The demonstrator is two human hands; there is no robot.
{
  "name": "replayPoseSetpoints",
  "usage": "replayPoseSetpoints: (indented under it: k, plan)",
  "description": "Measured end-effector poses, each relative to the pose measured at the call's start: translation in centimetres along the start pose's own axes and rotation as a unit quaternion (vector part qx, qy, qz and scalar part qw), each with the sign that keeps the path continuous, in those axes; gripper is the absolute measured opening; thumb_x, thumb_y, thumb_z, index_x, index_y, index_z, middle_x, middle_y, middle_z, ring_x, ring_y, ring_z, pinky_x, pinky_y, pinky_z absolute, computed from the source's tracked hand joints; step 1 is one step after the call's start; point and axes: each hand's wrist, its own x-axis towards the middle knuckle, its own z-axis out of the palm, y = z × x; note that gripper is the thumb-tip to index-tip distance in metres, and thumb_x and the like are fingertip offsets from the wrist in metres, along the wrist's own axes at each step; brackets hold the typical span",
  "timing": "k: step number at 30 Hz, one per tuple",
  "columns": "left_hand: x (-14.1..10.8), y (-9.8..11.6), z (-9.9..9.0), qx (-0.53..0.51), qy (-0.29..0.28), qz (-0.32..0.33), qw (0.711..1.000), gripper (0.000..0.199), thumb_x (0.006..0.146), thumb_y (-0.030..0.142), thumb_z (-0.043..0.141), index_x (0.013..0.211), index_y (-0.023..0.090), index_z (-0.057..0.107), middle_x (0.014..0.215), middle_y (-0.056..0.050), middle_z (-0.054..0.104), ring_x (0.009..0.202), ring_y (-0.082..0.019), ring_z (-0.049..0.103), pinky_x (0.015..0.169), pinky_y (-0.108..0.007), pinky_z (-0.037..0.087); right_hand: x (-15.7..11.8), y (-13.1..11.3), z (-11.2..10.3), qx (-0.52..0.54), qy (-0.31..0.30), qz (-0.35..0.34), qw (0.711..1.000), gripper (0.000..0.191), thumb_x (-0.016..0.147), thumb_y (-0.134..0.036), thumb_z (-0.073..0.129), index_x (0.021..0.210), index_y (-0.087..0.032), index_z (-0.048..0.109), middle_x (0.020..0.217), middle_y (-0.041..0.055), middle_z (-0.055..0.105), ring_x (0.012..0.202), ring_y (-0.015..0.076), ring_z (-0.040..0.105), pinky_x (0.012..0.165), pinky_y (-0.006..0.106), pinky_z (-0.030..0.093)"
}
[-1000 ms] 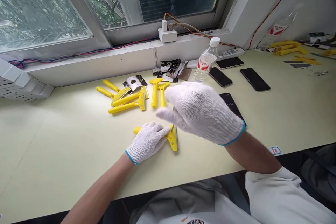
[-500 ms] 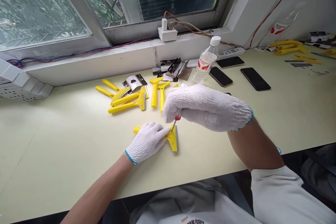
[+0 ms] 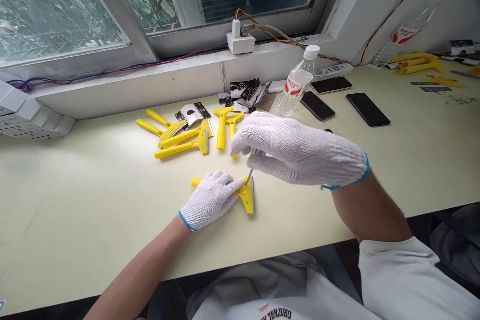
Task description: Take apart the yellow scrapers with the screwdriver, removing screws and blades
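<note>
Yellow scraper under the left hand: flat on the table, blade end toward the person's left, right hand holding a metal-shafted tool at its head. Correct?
One error: the blade end of the yellow scraper points to the person's right, as the head view shows. The rest stands: left hand over it on the table, right hand holding the metal-shafted tool at its head.

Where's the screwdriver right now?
Head view, near the centre: the screwdriver is in the right hand, its tip at the blade end of the scraper under the left hand.

The pale table bears yellow scrapers, phones and a bottle.
</note>
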Motion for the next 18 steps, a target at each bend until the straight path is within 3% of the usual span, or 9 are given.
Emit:
replayPoseSetpoints:
  k: [2,4,6,9,11,14,18]
  plan:
    - [0.0,0.0,0.1,-0.004,0.006,-0.002,1.000,0.039,0.114,0.032,0.049,0.152,0.028,0.059,0.117,-0.011,0.072,0.100,-0.029,0.063,0.084,-0.044,0.048,-0.1,0.0,-0.4,0.058,-0.028,-0.022,0.998,0.028,0.101,-0.005,0.049,0.118,-0.021,0.064,0.109,0.0047,0.072,0.096,0.0162,0.067,0.084,0.028,0.051]
    - [0.0,-0.1,0.2,-0.008,0.007,-0.002,1.000,0.039,0.114,0.032,0.049,0.151,0.028,0.060,0.117,-0.011,0.071,0.100,-0.029,0.063,0.084,-0.044,0.048,0.0,-0.2,-0.3,0.045,-0.020,0.007,0.999,0.022,0.101,-0.011,0.052,0.117,-0.021,0.064,0.103,0.0038,0.072,0.087,0.0160,0.065,0.079,0.028,0.050]
    - [0.0,-0.1,0.3,-0.012,0.005,-0.002,1.000,0.039,0.113,0.030,0.050,0.151,0.029,0.060,0.116,-0.011,0.071,0.100,-0.028,0.063,0.085,-0.043,0.048,0.2,-0.5,0.0,-0.041,0.029,0.089,0.995,0.012,0.105,-0.027,0.059,0.110,-0.018,0.065,0.091,0.0047,0.070,0.079,0.0180,0.063,0.073,0.030,0.047]
    - [0.0,-0.2,0.3,-0.022,0.003,-0.003,1.000,0.041,0.113,0.029,0.051,0.153,0.029,0.059,0.117,-0.011,0.071,0.100,-0.028,0.063,0.085,-0.043,0.047,0.2,-0.6,0.4,-0.157,0.055,0.173,0.971,0.030,0.110,-0.043,0.057,0.095,-0.018,0.062,0.075,0.0049,0.064,0.071,0.0193,0.060,0.067,0.031,0.042]
    - [0.0,-0.2,0.3,-0.029,0.005,-0.003,1.000,0.042,0.112,0.029,0.052,0.153,0.029,0.058,0.117,-0.011,0.071,0.101,-0.029,0.063,0.086,-0.043,0.047,-0.1,-0.2,0.3,-0.135,0.024,0.128,0.982,0.026,0.112,-0.037,0.054,0.095,-0.019,0.061,0.080,0.0052,0.065,0.074,0.0191,0.060,0.069,0.031,0.044]
    - [0.0,-0.1,0.1,-0.037,0.009,-0.006,0.999,0.040,0.113,0.030,0.052,0.152,0.030,0.059,0.116,-0.011,0.071,0.102,-0.029,0.064,0.086,-0.042,0.047,-0.8,0.5,-0.3,-0.007,-0.002,0.032,0.999,0.004,0.108,-0.020,0.057,0.107,-0.021,0.061,0.101,0.0050,0.069,0.089,0.0184,0.063,0.083,0.032,0.051]
    - [0.0,0.0,0.0,-0.038,0.008,-0.008,0.999,0.039,0.114,0.032,0.051,0.152,0.031,0.060,0.116,-0.010,0.071,0.101,-0.028,0.064,0.085,-0.042,0.047,-1.1,0.4,-1.3,0.058,-0.043,0.010,0.997,0.016,0.103,-0.009,0.053,0.107,-0.023,0.061,0.104,0.0039,0.066,0.096,0.0186,0.061,0.090,0.034,0.052]
